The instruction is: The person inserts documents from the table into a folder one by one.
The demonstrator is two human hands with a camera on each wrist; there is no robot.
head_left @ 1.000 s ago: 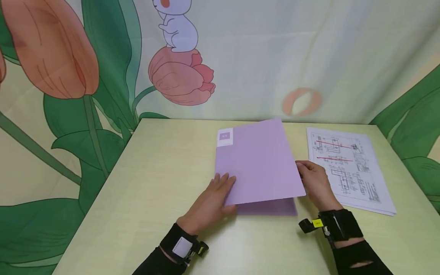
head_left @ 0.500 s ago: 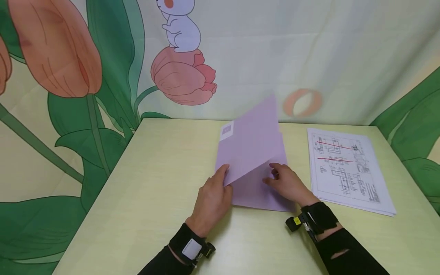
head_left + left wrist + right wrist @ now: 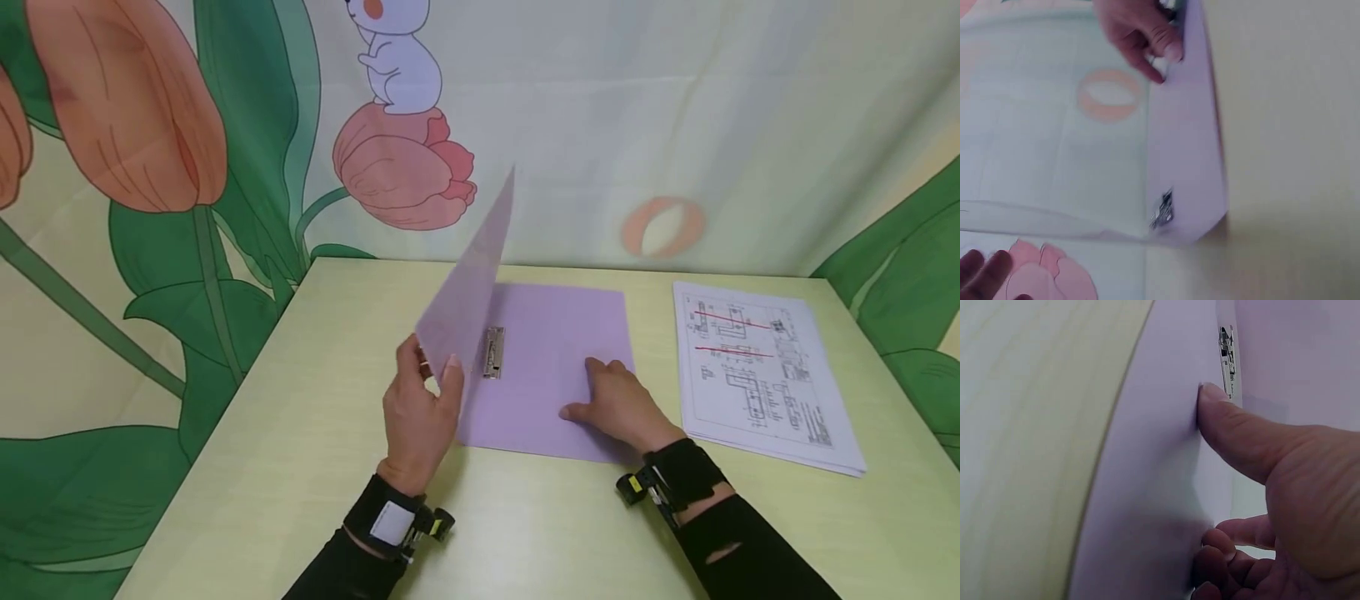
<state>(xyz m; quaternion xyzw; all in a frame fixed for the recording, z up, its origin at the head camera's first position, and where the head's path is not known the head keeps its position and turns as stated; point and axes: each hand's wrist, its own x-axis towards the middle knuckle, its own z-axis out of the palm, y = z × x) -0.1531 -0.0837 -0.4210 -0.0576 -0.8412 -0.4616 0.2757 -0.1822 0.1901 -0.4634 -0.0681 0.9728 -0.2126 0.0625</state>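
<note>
A light purple clip folder (image 3: 551, 321) lies on the table with its cover (image 3: 474, 275) tilted up at the left. Inside, near the spine, sits a metal clip (image 3: 493, 352), also visible in the right wrist view. My left hand (image 3: 422, 408) holds the cover by its lower edge, thumb on the inner side and fingers on the outer side. My right hand (image 3: 618, 404) rests on the right part of the folder's inner face, its thumb (image 3: 1232, 428) touching the surface and the other fingers loosely bent.
To the right of the folder lies a stack of printed drawing sheets (image 3: 765, 375) with red lines on the top page. The pale wooden table (image 3: 322, 400) ends at the back against a curtain (image 3: 562, 125) printed with tulips.
The folder's cover has swung up and left with my left hand, exposing the metal clip. My right hand has moved left from the folder's right edge onto its inner face.
</note>
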